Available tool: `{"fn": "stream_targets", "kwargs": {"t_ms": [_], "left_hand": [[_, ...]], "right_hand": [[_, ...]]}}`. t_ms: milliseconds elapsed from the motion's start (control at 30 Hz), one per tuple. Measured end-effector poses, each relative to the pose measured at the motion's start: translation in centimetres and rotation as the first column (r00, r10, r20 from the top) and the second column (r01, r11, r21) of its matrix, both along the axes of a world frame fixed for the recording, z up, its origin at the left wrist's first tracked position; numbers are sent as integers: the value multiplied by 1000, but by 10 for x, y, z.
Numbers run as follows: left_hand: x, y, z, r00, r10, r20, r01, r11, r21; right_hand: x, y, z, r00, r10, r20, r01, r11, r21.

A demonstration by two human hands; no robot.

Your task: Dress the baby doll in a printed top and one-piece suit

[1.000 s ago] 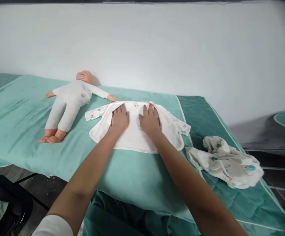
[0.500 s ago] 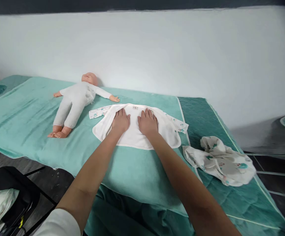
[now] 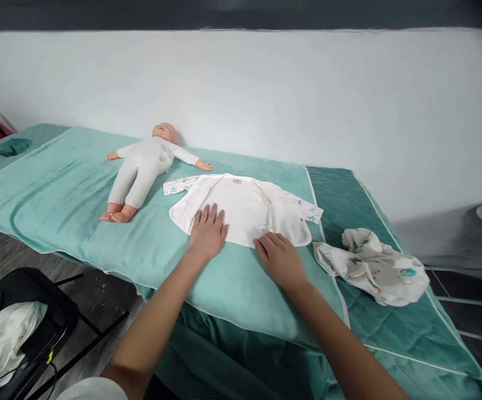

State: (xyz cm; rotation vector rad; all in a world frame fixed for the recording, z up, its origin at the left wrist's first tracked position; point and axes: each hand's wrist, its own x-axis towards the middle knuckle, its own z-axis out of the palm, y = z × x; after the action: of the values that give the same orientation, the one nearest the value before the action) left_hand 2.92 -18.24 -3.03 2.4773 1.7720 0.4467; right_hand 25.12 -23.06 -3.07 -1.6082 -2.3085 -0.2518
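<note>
A white baby shirt (image 3: 241, 203) lies spread open, its inside facing up, with small-print sleeves stretched to both sides. My left hand (image 3: 208, 232) rests flat on the lower left part of it, fingers apart. At the lower hem, right of the middle, my right hand (image 3: 281, 258) has its fingers curled on the shirt's edge beside a small pale tab. Its fingertips are partly hidden. Up and to the left, a baby doll (image 3: 145, 161) in a white body lies on its back, one arm reaching close to the left sleeve.
A crumpled printed baby garment (image 3: 376, 266) lies to the right. Everything rests on a green padded bed cover (image 3: 74, 194) along a white wall (image 3: 241, 94). At lower left stands a black chair (image 3: 64, 319) with a printed cloth (image 3: 10, 344) on it.
Both hands have slid from the upper middle of the shirt toward its lower hem. My right hand's fingers have curled at the edge. The view has shifted slightly left.
</note>
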Motion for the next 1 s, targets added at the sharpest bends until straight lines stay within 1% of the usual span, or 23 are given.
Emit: {"fn": "stream_targets", "kwargs": {"t_ms": [100, 133, 167, 200, 267, 300, 333, 367, 433, 500, 600, 667, 733, 767, 833, 900, 933, 967, 1000], "left_hand": [[-18, -11, -1, 987, -89, 135, 84, 996, 40], [-27, -11, -2, 975, -90, 201, 78, 995, 70], [-37, -7, -2, 962, -63, 265, 37, 994, 101], [-48, -1, -2, 946, -3, 323, -40, 991, 125], [-69, 16, -1, 905, 186, 383, -248, 961, 120], [-78, 26, 0, 880, 286, 380, -342, 935, 90], [-84, 37, 1, 864, 360, 352, -403, 914, 53], [-89, 47, 2, 862, 400, 312, -429, 903, 26], [-93, 67, 4, 892, 391, 226, -400, 916, -6], [-94, 85, 6, 916, 357, 182, -359, 933, -22], [-98, 108, 4, 895, 382, 229, -385, 922, -35], [-103, 120, 2, 871, 406, 277, -412, 910, -36], [-107, 126, 0, 852, 435, 290, -445, 895, -35], [-109, 127, 0, 838, 464, 287, -476, 879, -33], [-109, 124, 1, 795, 532, 290, -554, 832, -7], [-107, 117, 3, 762, 563, 319, -610, 789, 65], [-105, 113, 5, 771, 544, 331, -605, 787, 117], [-103, 110, 6, 805, 495, 328, -566, 806, 171], [-101, 108, 7, 855, 422, 302, -493, 843, 216]], "right_hand": [[4, -2, 2, 999, 35, 31, -35, 999, 12], [3, 0, 4, 998, 39, 44, -40, 999, 14], [1, 2, 6, 998, 40, 51, -40, 999, 14], [-2, 6, 8, 998, 39, 50, -40, 999, 11], [-13, 17, 13, 999, 44, 9, -44, 999, -13], [-21, 25, 16, 998, 54, -30, -55, 998, -38], [-30, 35, 18, 995, 68, -73, -73, 995, -69], [-41, 47, 19, 990, 83, -116, -95, 990, -103], [-64, 76, 18, 981, 99, -164, -128, 976, -174], [-87, 108, 13, 983, 102, -152, -137, 961, -240], [-113, 153, 5, 987, 86, -134, -119, 956, -269], [-123, 173, 0, 989, 62, -135, -97, 959, -267], [-126, 184, -2, 990, 45, -132, -79, 961, -265], [-127, 186, -2, 990, 41, -133, -76, 961, -265], [-127, 185, -2, 987, 25, -156, -65, 964, -257], [-127, 181, -1, 980, -20, -198, -30, 969, -247], [-126, 179, -1, 974, -54, -219, -1, 970, -244], [-126, 177, -1, 967, -91, -238, 32, 970, -241], [-125, 175, -1, 958, -126, -256, 64, 969, -238]]}}
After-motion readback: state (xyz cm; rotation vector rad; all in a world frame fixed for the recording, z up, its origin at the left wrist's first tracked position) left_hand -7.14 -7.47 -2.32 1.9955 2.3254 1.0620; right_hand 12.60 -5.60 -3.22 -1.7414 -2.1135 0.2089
